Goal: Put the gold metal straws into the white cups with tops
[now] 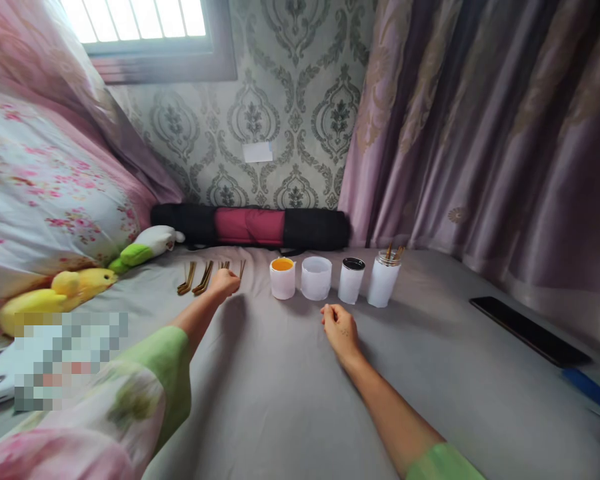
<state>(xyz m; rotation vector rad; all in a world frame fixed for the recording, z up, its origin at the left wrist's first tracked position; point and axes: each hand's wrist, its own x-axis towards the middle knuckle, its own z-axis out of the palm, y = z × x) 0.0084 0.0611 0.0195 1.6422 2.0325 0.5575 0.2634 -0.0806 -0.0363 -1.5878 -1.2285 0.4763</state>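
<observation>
My left hand [225, 285] is closed, its fingertips pinching the lower end of a thin brown stick [243, 269] at the bed. More brown sticks [224, 265] show partly behind this hand. To its left lie two small bundles of bent brown sticks [186, 280] [203, 279]. My right hand [341, 328] is loosely curled over the sheet, with nothing visible in it. Just beyond it stand a white cup with an orange inside [283, 283], a translucent white cup [316, 283], a white cup with a black top [351, 283] and a taller white jar [383, 283] holding several brown sticks.
A grey sheet [260, 387] covers the bed. Along the wall lies a black and red roll [250, 227]. Plush toys [80, 287] and a partly blurred white object [10, 367] are at left. A black flat object [527, 328] and a blue item [593, 390] lie at right.
</observation>
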